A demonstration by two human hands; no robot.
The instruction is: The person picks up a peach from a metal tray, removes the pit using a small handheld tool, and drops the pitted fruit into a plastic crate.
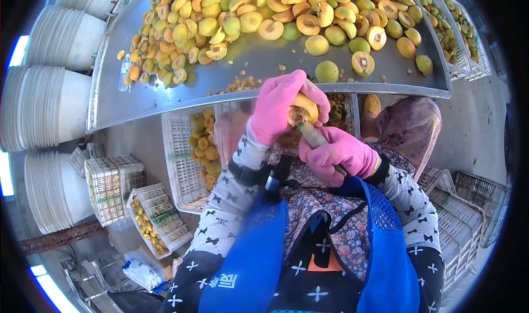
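Observation:
My left hand [281,106], in a pink rubber glove, is closed around a yellow peach [305,108] with its brown pit cavity turned toward me. My right hand [343,154], gloved in pink too, grips a pitting tool [313,137] with a flat greyish shaft. The tool's tip meets the opening of the peach, and its working end is hidden there. Both hands are just off the near edge of a metal table [231,82]. On that table lies a big heap of cut peaches [242,21], and one greenish peach [327,72] sits near the edge.
Below the table, a white crate [184,164] holds peach pieces. More crates stand at left [160,214] and right [457,219]. Stacked white tubs [60,109] line the left side. A plastic bottle [125,73] lies by the heap. Someone's knee [413,128] shows across the table.

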